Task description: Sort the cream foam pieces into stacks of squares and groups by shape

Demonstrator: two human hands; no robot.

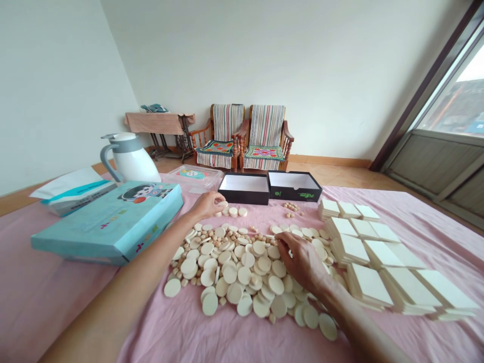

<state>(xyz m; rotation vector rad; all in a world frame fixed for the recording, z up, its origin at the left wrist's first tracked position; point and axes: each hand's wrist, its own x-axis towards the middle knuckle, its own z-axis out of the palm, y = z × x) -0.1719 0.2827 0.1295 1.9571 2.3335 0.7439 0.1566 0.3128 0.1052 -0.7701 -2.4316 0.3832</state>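
My left hand reaches past the pile, its fingers closed on a pale wooden disc. That disc is at a short row of small disc stacks in front of the black boxes. My right hand rests at the far right part of a wide heap of round wooden discs. Its thumb and fingers are bent together at the heap; whatever lies between the fingertips is hidden. Small wooden beads or cubes are mixed among the discs.
Stacks of square wooden tiles stand in rows on the right. Two open black boxes are at the back, with a few small wooden pieces before one. To the left are a turquoise box, a jug, a tissue pack and a clear plastic lid.
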